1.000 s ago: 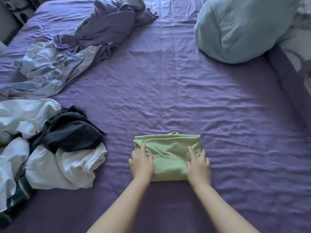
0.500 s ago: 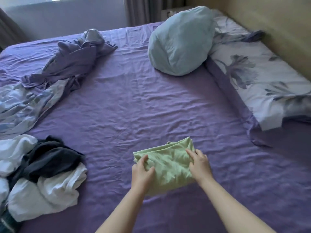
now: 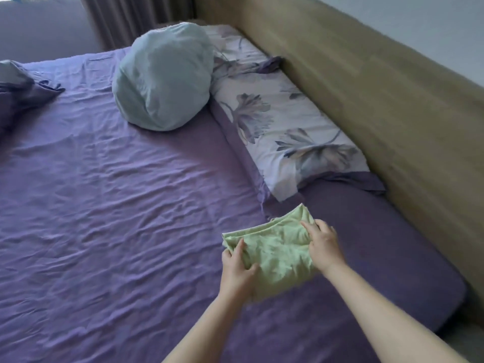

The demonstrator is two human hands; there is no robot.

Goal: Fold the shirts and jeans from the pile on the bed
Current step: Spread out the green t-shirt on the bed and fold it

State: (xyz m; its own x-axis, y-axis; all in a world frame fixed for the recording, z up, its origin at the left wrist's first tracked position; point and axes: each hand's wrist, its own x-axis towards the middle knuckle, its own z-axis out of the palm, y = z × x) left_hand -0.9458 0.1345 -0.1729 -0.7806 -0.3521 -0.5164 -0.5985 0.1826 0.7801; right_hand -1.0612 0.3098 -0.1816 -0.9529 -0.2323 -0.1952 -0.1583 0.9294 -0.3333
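Green shirt (image 3: 277, 254): folded small, held just above the purple sheet (image 3: 117, 205) near the floral pillow (image 3: 288, 132).
Hands: left hand (image 3: 237, 268) and right hand (image 3: 324, 247) each grip a side.
Progress: one shirt folded, not yet put down; pile out of view.

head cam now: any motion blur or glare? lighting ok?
Head view: soft, dim daylight, no glare or hard shadows. Slight motion smear on both forearms, the left hand, the right hand and the green shirt they grip. The headboard bows from wide-angle distortion; the floral pillow stays readable.
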